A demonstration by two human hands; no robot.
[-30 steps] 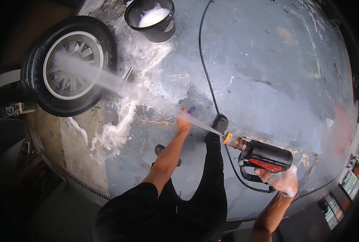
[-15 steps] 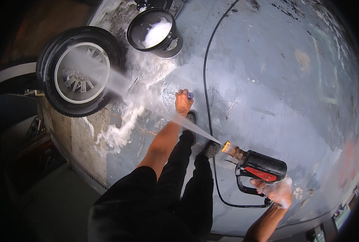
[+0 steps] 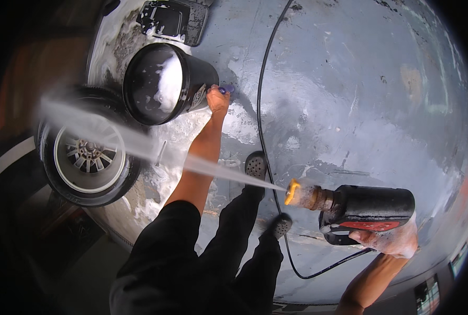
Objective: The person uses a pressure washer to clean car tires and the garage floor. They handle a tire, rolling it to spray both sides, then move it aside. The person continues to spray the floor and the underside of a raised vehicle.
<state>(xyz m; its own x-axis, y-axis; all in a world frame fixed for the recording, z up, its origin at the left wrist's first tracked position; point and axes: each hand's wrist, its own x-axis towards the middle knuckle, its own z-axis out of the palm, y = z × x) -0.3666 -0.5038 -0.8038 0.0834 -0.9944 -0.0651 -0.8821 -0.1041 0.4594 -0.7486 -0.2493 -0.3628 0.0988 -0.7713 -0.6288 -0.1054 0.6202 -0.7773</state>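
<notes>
My right hand (image 3: 394,239), wet with suds, is closed round the grip of a black and red pressure washer gun (image 3: 376,205). From its yellow-tipped nozzle a white water jet runs left, passing over my left forearm and across the wheel (image 3: 89,149), a black tyre on a silver spoked rim. My left hand (image 3: 218,100) is closed with a small purple object (image 3: 226,90) in its fingers; its kind is unclear. The same hand is against the base end of a black bucket (image 3: 200,73), which leans left with foam inside. Whether the fingers also grip the bucket is hidden.
A black hose (image 3: 262,105) curves over the wet grey floor, past my shoes (image 3: 256,165), to the gun. Beyond the bucket lies a black mat-like panel (image 3: 173,21) with suds. White foam (image 3: 147,194) spreads around the wheel.
My left hand has moved forward to the bucket, which now appears larger and tipped left. The gun has shifted right, still spraying. The view has shifted, with the wheel lower in it.
</notes>
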